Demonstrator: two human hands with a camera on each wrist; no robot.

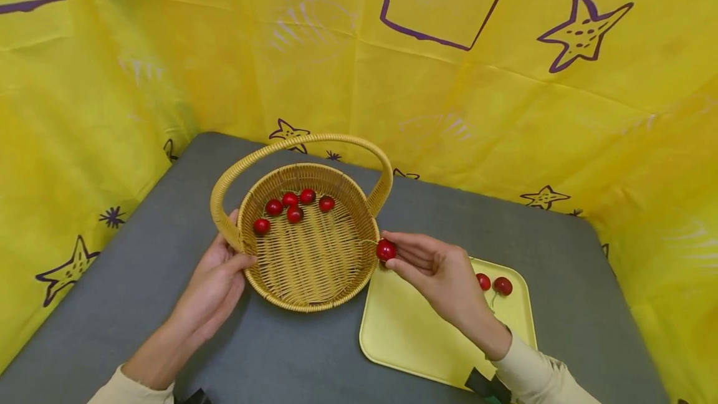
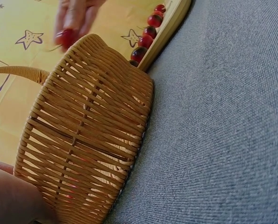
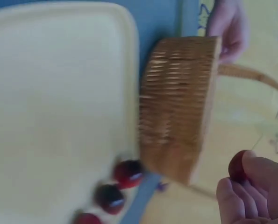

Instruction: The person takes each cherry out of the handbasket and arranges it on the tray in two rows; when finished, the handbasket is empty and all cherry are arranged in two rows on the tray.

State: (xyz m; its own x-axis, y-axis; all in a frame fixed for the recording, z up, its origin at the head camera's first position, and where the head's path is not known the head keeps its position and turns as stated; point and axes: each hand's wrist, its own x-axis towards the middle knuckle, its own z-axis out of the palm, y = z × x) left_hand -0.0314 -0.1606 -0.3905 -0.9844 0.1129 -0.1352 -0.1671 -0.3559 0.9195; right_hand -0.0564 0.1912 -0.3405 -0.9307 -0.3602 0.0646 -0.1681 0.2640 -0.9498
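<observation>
A round wicker basket (image 1: 307, 279) with a tall arched handle stands on the grey table, several red cherries (image 1: 294, 214) lying toward its far left side. My left hand (image 1: 215, 282) grips the basket's left rim by the foot of the handle, thumb over the edge. With thumb and fingertips my right hand (image 1: 443, 273) pinches a cherry (image 1: 386, 250) by the basket's right rim. Its thin green stem points toward the basket. In the left wrist view this held cherry (image 2: 66, 38) appears above the rim. The right wrist view shows the cherry (image 3: 238, 165) partly covered by the thumb.
A pale yellow tray (image 1: 415, 335) lies right of the basket, partly under my right arm. More cherries (image 1: 503, 286) rest along its far side; the left wrist view shows several tray cherries (image 2: 149, 31) in a row. Yellow patterned cloth (image 1: 359, 80) hangs behind the grey table (image 1: 291, 354).
</observation>
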